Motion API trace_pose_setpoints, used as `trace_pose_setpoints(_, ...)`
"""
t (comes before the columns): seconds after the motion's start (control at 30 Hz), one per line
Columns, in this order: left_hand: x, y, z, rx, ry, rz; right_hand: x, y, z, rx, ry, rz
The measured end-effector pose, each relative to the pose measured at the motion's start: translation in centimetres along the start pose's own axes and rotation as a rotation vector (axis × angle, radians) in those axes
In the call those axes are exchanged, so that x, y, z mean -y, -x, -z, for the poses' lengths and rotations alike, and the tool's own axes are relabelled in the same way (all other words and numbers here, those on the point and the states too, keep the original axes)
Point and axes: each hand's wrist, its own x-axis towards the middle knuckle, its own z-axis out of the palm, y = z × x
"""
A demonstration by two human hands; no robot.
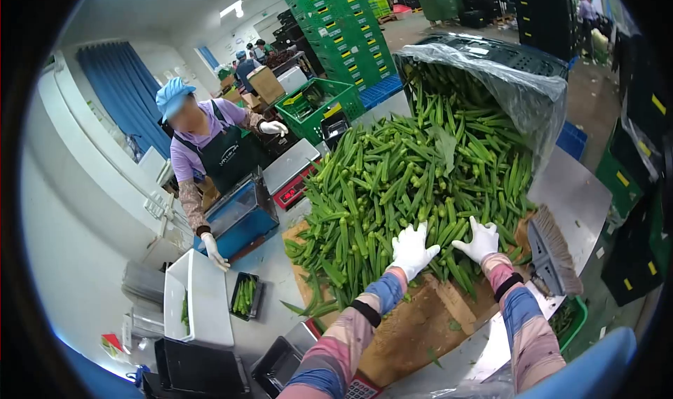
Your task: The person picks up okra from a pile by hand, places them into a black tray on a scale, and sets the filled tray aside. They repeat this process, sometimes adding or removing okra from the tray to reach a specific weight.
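A large heap of green okra [392, 182] spreads over the table, spilling from a tipped dark crate [519, 52] lined with clear plastic. My left hand [412, 249], in a white glove, rests on the near side of the heap with its fingers spread. Just to its right, my right hand [479, 241], also gloved, touches the okra with thumb and fingers apart. Neither hand visibly holds a pod. Below the hands lies a brown board [403, 332] with a few scraps on it.
A brush [550, 252] stands right of my right hand. Across the table a gloved co-worker [210, 143] stands by a red scale [291, 178]. A black tray of okra [245, 296] sits beside a white bin [200, 301]. Green crates [343, 31] are stacked behind.
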Motion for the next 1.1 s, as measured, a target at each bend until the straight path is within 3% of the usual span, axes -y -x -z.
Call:
trace_pose_setpoints(0.2,-1.1,-0.2,-2.8,-0.149,0.021,0.083,0.9,-0.4,-1.7,-0.052,-0.013,-0.006)
trace_pose_setpoints(0.23,-1.5,0.1,-2.1,-0.070,0.047,0.112,1.0,-0.1,-1.9,-0.044,-0.047,-0.004)
trace_pose_setpoints(0.33,-2.6,1.7,-2.9,-0.101,0.046,0.108,1.4,1.1,-1.9,0.017,-0.121,-0.017)
trace_pose_setpoints(0.47,-3.1,3.3,-5.5,-0.254,0.116,0.118,1.0,2.4,-3.5,0.053,-0.207,-0.024)
trace_pose_setpoints(0.57,-3.0,5.1,-6.2,-0.239,0.269,0.109,2.1,5.0,-2.2,0.091,-0.279,-0.053)
trace_pose_setpoints(0.7,-3.7,8.0,-5.5,-0.192,0.474,0.078,0.8,7.1,-5.2,0.100,-0.445,-0.050)
trace_pose_setpoints(0.8,-3.6,10.9,-7.1,-0.232,0.824,0.016,0.5,8.9,-5.5,0.095,-0.520,0.054)
trace_pose_setpoints(0.9,-3.5,13.4,-9.1,-0.273,0.888,0.114,0.9,11.0,-6.0,0.094,-0.535,0.131)
trace_pose_setpoints(1.0,-3.2,15.3,-10.5,-0.253,1.491,0.084,2.2,13.5,-5.4,0.197,-0.655,0.160)
trace_pose_setpoints(1.1,-3.0,18.9,-8.8,-0.187,1.559,0.127,3.2,16.4,-4.7,0.286,-0.868,0.152)
